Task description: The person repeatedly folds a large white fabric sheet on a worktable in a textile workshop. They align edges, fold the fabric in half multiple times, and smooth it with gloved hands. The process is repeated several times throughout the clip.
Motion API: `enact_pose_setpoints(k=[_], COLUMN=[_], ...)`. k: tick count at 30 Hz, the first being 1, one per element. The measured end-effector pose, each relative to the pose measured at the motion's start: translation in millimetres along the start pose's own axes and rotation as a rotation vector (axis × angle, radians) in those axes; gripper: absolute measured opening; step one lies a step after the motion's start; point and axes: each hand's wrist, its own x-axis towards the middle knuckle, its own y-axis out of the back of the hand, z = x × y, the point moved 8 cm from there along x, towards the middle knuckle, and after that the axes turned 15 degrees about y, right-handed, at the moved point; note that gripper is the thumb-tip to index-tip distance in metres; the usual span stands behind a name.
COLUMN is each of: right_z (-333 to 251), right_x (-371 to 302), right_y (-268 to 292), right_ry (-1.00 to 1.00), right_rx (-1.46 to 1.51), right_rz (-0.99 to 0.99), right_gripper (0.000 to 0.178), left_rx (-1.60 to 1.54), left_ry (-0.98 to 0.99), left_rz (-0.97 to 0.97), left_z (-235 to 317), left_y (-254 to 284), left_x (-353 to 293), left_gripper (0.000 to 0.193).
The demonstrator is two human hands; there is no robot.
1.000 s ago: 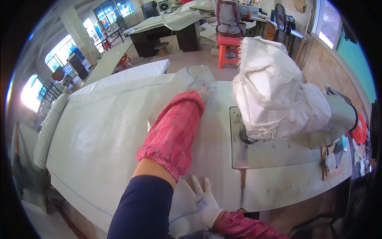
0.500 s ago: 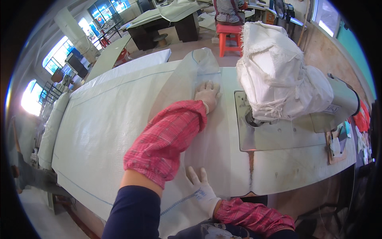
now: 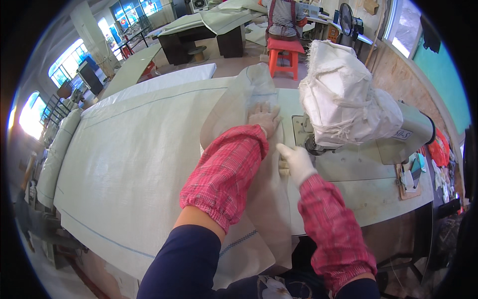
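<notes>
A thin translucent plastic sheet (image 3: 269,199) lies folded over a large whitish woven sheet (image 3: 124,159) with blue stripes on the table. My left hand (image 3: 265,118), gloved, presses flat on the far part of the translucent sheet, fingers spread and pointing away from me. At that sheet's right edge is my white-gloved right hand (image 3: 298,164), its thumb and fingers closed on the edge; the exact grip is partly hidden. Just right of my hands stands a sewing machine (image 3: 406,132), its head wrapped in a white cloth cover (image 3: 343,94).
A rolled whitish sheet (image 3: 57,159) lies along the table's left end. The clipboard (image 3: 408,179) rests at the right end. Farther off are a red stool (image 3: 284,55) with a seated person, a black fan (image 3: 347,22) and a dark table (image 3: 229,42) bearing more sheeting.
My right hand has moved up and away from me, from the near part of the sheets to the translucent sheet's right edge. My left hand stays flat on the far part.
</notes>
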Motion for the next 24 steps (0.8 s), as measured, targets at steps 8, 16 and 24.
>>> enact_pose_setpoints(k=[8, 16, 24], right_z=[-8, 15, 15], right_x=[-88, -185, -181], right_y=[-28, -36, -13], right_ry=[0.562, 0.288, 0.219], right_rx=[-0.976, -1.186, -1.198], right_rz=[-0.079, -0.519, -0.573], right_gripper=[0.029, 0.066, 0.071], left_rx=[0.142, 0.454, -0.133], left_ry=[-0.107, -0.155, 0.052], left_rz=[0.162, -0.255, -0.056], left_z=[22, 31, 24], left_y=[12, -19, -8], left_x=[0, 28, 32], left_gripper=[0.043, 0.028, 0.019])
